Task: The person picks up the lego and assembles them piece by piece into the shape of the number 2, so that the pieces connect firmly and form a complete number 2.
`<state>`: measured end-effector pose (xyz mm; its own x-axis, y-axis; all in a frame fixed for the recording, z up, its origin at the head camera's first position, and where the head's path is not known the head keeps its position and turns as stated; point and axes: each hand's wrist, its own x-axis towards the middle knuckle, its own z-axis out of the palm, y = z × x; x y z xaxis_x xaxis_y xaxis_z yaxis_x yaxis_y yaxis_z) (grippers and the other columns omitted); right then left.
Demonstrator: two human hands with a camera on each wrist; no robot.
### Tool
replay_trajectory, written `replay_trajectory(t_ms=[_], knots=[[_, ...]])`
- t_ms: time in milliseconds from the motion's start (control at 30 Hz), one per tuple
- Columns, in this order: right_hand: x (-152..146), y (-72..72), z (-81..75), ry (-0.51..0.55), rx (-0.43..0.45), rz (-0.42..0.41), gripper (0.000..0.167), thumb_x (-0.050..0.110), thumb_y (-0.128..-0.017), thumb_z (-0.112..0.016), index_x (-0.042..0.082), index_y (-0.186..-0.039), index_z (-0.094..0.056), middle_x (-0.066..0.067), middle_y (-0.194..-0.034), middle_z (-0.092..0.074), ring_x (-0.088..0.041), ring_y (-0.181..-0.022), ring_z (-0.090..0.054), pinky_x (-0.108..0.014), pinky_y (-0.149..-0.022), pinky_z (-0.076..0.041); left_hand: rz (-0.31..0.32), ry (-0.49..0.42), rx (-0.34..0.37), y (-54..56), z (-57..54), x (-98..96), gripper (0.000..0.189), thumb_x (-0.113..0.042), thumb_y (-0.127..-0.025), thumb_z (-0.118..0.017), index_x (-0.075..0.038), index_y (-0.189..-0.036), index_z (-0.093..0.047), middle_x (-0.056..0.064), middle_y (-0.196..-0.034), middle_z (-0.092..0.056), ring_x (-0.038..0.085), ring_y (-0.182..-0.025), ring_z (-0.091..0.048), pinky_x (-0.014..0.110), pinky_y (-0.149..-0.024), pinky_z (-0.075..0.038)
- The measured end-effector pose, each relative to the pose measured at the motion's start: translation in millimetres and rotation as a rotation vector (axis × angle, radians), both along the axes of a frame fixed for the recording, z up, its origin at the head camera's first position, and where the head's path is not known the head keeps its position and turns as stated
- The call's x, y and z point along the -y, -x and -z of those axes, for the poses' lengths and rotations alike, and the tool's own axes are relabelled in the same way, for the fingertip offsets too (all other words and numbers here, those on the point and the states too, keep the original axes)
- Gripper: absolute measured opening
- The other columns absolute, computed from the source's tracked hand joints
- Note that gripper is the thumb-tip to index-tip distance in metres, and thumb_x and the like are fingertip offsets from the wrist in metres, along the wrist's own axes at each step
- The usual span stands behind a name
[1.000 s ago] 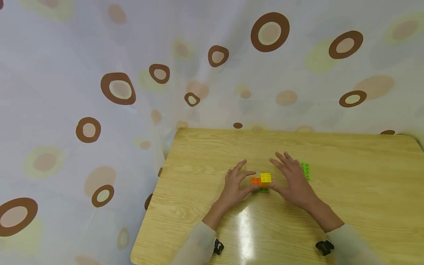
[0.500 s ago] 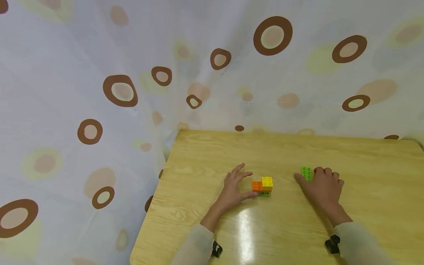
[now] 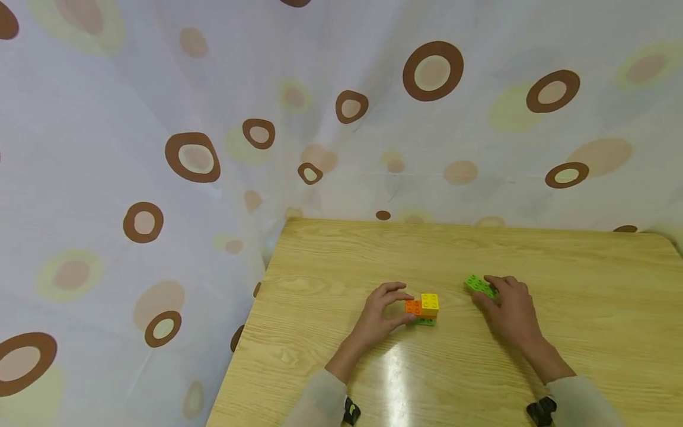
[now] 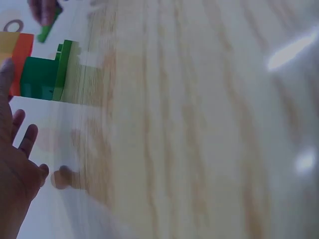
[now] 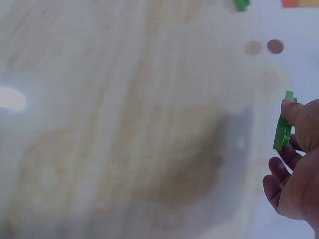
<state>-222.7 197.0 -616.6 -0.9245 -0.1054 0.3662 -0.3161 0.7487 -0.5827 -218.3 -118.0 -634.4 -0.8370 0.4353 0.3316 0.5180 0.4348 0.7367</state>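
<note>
A small stack of toy building bricks stands on the table, with a yellow brick point(image 3: 429, 304) on top beside an orange brick point(image 3: 412, 306). Lower down, the left wrist view shows a dark green brick point(image 4: 39, 78) on a light green base plate point(image 4: 63, 69). My left hand point(image 3: 376, 317) holds the stack's left side, thumb and index finger at the orange brick. To the right, my right hand point(image 3: 513, 313) pinches a flat light green brick point(image 3: 478, 286) between thumb and fingers. In the right wrist view this flat brick point(image 5: 284, 124) appears edge-on, lifted off the table.
The wooden table point(image 3: 341, 255) has a bright light reflection near its front. A white curtain point(image 3: 373, 136) with brown and beige rounded spots hangs behind and to the left of it. Black bands point(image 3: 541, 410) are worn at the sleeve cuffs.
My right hand left the stack, went right to the flat green brick, gripped it and turned it a little to the left. My left hand stayed at the stack, its index finger closing in.
</note>
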Motion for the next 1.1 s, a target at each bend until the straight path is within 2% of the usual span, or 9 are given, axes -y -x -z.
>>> replay_trajectory(t_ms=[200, 333, 467, 567, 733, 867, 1100], knots=[[20, 0.9, -39.2, 0.066, -0.033, -0.106, 0.041, 0.016, -0.089, -0.076, 0.001, -0.125, -0.064, -0.013, -0.107, -0.059, -0.036, -0.101, -0.048, -0.055, -0.082, -0.038, 0.021, -0.020, -0.008, 5.6, 1.2, -6.0, 0.038, -0.036, -0.089, -0.073, -0.021, -0.123, -0.068, 0.011, -0.141, -0.049, 0.023, -0.132, -0.045, 0.041, -0.106, -0.039], [31, 2.2, -61.5, 0.040, -0.067, -0.190, 0.038, 0.016, -0.087, -0.077, 0.006, -0.122, -0.067, -0.006, -0.107, -0.059, -0.031, -0.102, -0.048, -0.051, -0.083, -0.036, 0.001, 0.008, -0.010, 10.8, -0.7, -11.9, 0.037, -0.038, -0.089, -0.073, -0.021, -0.122, -0.068, 0.009, -0.142, -0.049, 0.025, -0.131, -0.045, 0.044, -0.106, -0.038], [41, 4.2, -76.5, 0.014, -0.108, -0.270, 0.039, 0.012, -0.083, -0.080, 0.009, -0.120, -0.068, -0.003, -0.106, -0.059, -0.028, -0.101, -0.048, -0.048, -0.083, -0.035, -0.019, 0.038, -0.020, 19.0, -3.3, -17.7, 0.037, -0.040, -0.090, -0.072, -0.024, -0.122, -0.068, 0.008, -0.143, -0.048, 0.025, -0.131, -0.045, 0.044, -0.106, -0.038], [46, 6.1, -80.4, 0.000, -0.132, -0.318, 0.041, 0.010, -0.080, -0.082, 0.008, -0.119, -0.068, -0.003, -0.106, -0.060, -0.028, -0.102, -0.050, -0.048, -0.082, -0.036, -0.023, 0.042, -0.013, 24.4, -4.8, -21.1, 0.036, -0.040, -0.090, -0.071, -0.024, -0.122, -0.068, 0.008, -0.143, -0.048, 0.024, -0.132, -0.044, 0.044, -0.107, -0.037], [52, 9.6, -75.5, -0.100, -0.156, -0.359, 0.042, 0.015, -0.079, -0.083, 0.009, -0.118, -0.069, -0.003, -0.106, -0.061, -0.027, -0.098, -0.052, -0.050, -0.078, -0.039, -0.022, 0.033, -0.004, 29.6, -3.8, -25.0, 0.038, -0.040, -0.089, -0.071, -0.021, -0.122, -0.069, 0.008, -0.143, -0.047, 0.021, -0.132, -0.044, 0.039, -0.105, -0.040], [55, 11.0, -71.4, -0.153, -0.167, -0.380, 0.040, 0.018, -0.079, -0.083, 0.009, -0.116, -0.070, -0.003, -0.106, -0.061, -0.028, -0.096, -0.052, -0.054, -0.077, -0.040, -0.026, 0.021, -0.001, 30.5, -1.9, -27.6, 0.040, -0.040, -0.088, -0.072, -0.016, -0.120, -0.069, 0.009, -0.142, -0.048, 0.024, -0.131, -0.046, 0.035, -0.103, -0.042], [56, 11.4, -68.6, -0.185, -0.175, -0.393, 0.041, 0.018, -0.080, -0.082, 0.008, -0.117, -0.070, -0.004, -0.105, -0.060, -0.027, -0.095, -0.052, -0.054, -0.077, -0.040, -0.053, 0.023, 0.040, 28.8, -1.7, -31.7, 0.047, -0.046, -0.088, -0.069, -0.014, -0.123, -0.069, 0.005, -0.144, -0.046, 0.021, -0.133, -0.042, 0.038, -0.105, -0.040]])
